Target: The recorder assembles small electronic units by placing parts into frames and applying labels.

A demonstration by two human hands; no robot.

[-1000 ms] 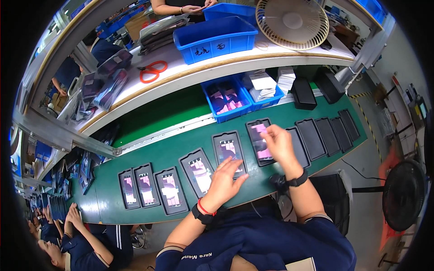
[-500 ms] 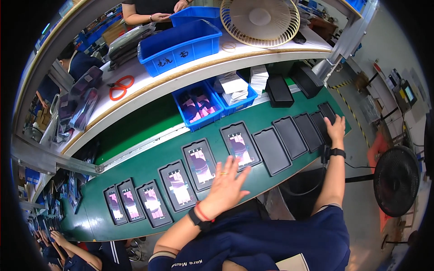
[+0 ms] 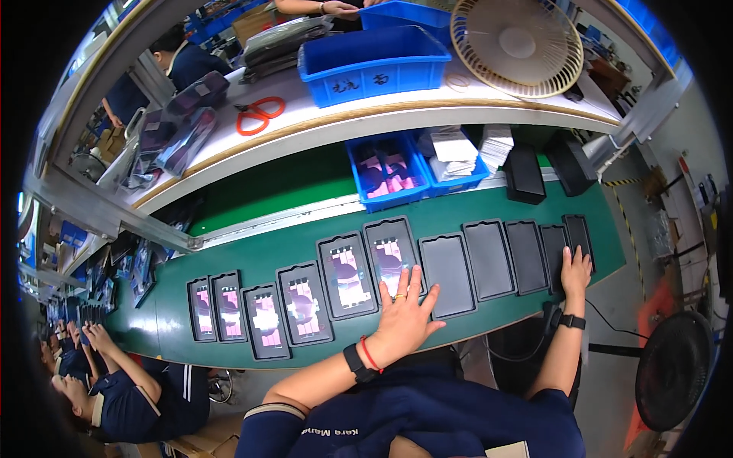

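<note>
My left hand (image 3: 405, 319) lies with fingers spread over the near end of a black tray (image 3: 369, 248) that holds a pink-and-white film piece (image 3: 391, 263). My right hand (image 3: 576, 273) has its fingers stretched out at the near ends of the two rightmost black trays, one of them a narrow-looking tray (image 3: 579, 229). Neither hand grips anything. To the left stand several more trays with film pieces, such as the tray (image 3: 323, 334) beside the middle. Between my hands are bare black trays, among them a wide tray (image 3: 447, 263) and another tray (image 3: 489, 248).
Behind the row on the green table (image 3: 290, 237) stand a blue bin (image 3: 372, 206) of pink pieces and a blue bin (image 3: 458, 185) of white cards. Stacked black trays (image 3: 525, 175) stand at right. The shelf above carries scissors (image 3: 259, 116), a blue bin (image 3: 374, 76) and a fan (image 3: 519, 46).
The film-bearing tray under my left hand has shifted left, up against its neighbour, closing the gap between them. My right hand stays at the right-end trays. The whole view has turned.
</note>
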